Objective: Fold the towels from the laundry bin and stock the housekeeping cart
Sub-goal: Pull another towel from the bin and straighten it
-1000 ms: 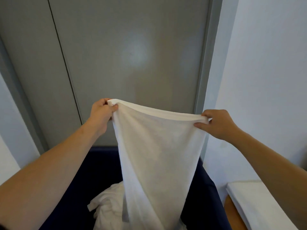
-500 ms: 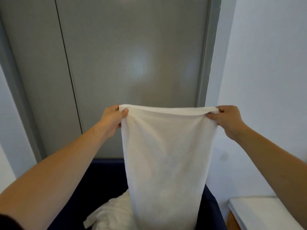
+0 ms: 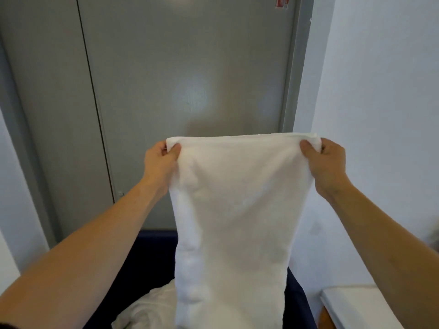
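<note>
A white towel (image 3: 237, 210) hangs flat in front of me, stretched by its top edge. My left hand (image 3: 161, 162) pinches the top left corner and my right hand (image 3: 325, 165) pinches the top right corner, both at the same height. The towel's lower end drops into the dark blue laundry bin (image 3: 152, 248) below. More crumpled white laundry (image 3: 147, 309) lies inside the bin, partly hidden behind the hanging towel.
A grey door (image 3: 190, 79) fills the wall straight ahead, just behind the bin. A white wall (image 3: 380, 115) stands on the right. A flat white surface (image 3: 356, 305) over a wooden edge sits at the lower right.
Both hands have spread apart and levelled, pulling the towel's top edge taut and flat. The towel has risen further out of the bin and now hangs wider.
</note>
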